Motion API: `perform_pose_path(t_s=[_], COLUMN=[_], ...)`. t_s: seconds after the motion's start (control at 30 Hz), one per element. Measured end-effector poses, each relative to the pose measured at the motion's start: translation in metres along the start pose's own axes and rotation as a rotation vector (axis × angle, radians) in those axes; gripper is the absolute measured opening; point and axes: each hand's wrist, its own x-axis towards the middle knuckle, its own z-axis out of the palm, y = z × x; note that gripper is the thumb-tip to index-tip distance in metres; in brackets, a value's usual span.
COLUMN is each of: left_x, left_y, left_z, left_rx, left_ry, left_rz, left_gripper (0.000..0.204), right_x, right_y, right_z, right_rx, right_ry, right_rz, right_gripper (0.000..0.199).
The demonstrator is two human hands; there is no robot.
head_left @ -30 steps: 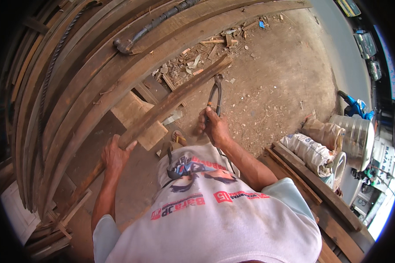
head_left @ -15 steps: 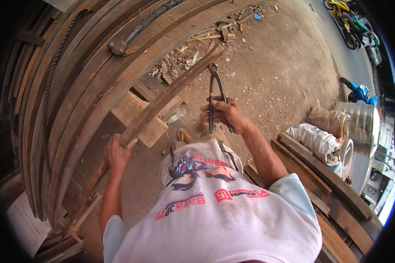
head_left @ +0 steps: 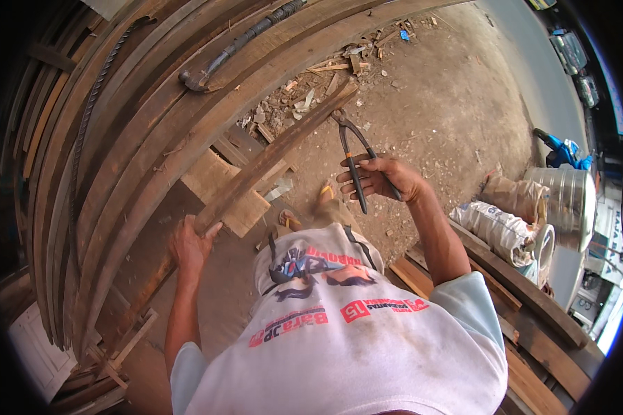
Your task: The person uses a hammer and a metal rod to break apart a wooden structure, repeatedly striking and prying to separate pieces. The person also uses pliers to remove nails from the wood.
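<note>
My left hand [head_left: 191,243] grips a long narrow wooden batten [head_left: 278,153] that slants up to the right, its far end raised. In my right hand [head_left: 387,181] are pincers [head_left: 353,144] with dark handles and orange bands. The handles are spread, with the thumb and palm at one and the fingers reaching past the other. The pincers' jaws are at the batten's edge near its far end; whether they bite a nail there is too small to tell. Below the batten lies a pale wooden block [head_left: 237,213].
Long boards [head_left: 152,149] are stacked at the left, with a claw hammer [head_left: 239,43] and a twisted steel bar [head_left: 90,111] on them. Wood scraps [head_left: 304,100] litter the ground beyond. At the right are more planks [head_left: 526,290], a white sack [head_left: 491,228] and a metal drum [head_left: 567,207].
My right hand has moved right, and the pincers now lean, with their handles swung to the right. The jaws remain by the batten's far end. My left hand keeps its grip.
</note>
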Motion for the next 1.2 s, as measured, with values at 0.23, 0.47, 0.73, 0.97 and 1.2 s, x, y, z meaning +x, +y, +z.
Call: perform_pose_path(t_s=[0.23, 0.47, 0.73, 0.97, 1.2], left_x=[0.002, -0.002, -0.001, 0.000, 0.002], left_y=[-0.007, -0.008, -0.008, -0.012, -0.008], left_z=[0.004, 0.007, 0.007, 0.010, 0.006], left_rx=[-0.054, -0.047, -0.048, -0.039, -0.044], left_ry=[-0.045, -0.008, -0.028, -0.040, -0.071], left_rz=[-0.015, 0.005, -0.017, -0.015, -0.049], left_gripper=[0.071, 0.069, 0.066, 0.067, 0.069], right_x=[-0.002, -0.003, -0.002, -0.001, 0.005], right_y=[-0.008, -0.008, -0.006, -0.021, -0.020], right_z=[-0.007, -0.006, -0.006, -0.016, -0.024], right_rx=[-0.036, 0.055, 0.048, -0.043, 0.177], right_ry=[-0.038, -0.067, -0.036, -0.024, -0.077], right_rz=[0.043, 0.053, 0.063, 0.105, 0.231], right_gripper=[0.061, 0.062, 0.063, 0.061, 0.040])
